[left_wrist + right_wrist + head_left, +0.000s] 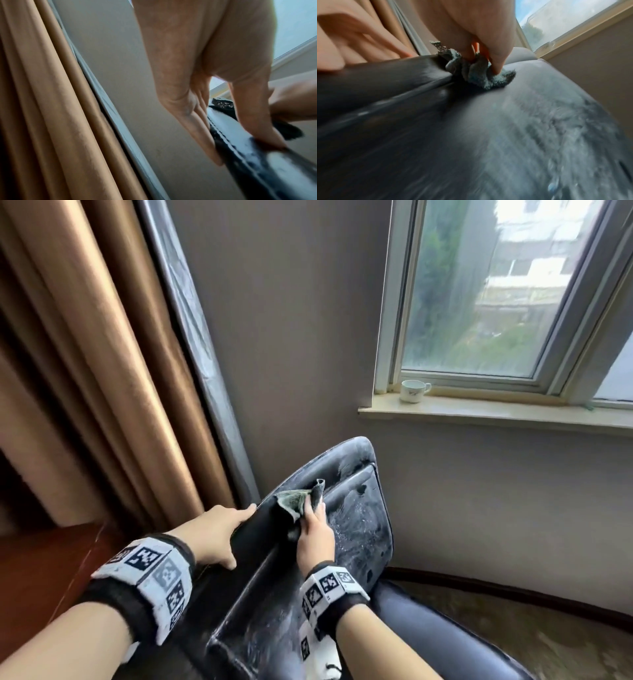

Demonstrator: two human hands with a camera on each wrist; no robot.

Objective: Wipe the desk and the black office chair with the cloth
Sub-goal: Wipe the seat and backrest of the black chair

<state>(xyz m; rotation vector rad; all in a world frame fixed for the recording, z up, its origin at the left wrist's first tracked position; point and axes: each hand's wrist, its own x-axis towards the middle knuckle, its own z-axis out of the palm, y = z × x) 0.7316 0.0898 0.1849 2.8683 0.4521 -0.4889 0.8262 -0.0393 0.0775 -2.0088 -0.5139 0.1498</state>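
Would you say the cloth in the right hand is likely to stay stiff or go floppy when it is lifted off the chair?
Probably floppy: the cloth bunches into soft folds under the right hand. Likely light, since fingertips alone pinch it against the chair.

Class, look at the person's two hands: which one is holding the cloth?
The right hand pinches the cloth against the black chair; the left hand only grips the chair's edge.

The chair [471, 135] surface is motion-blurred; its base is cut off.
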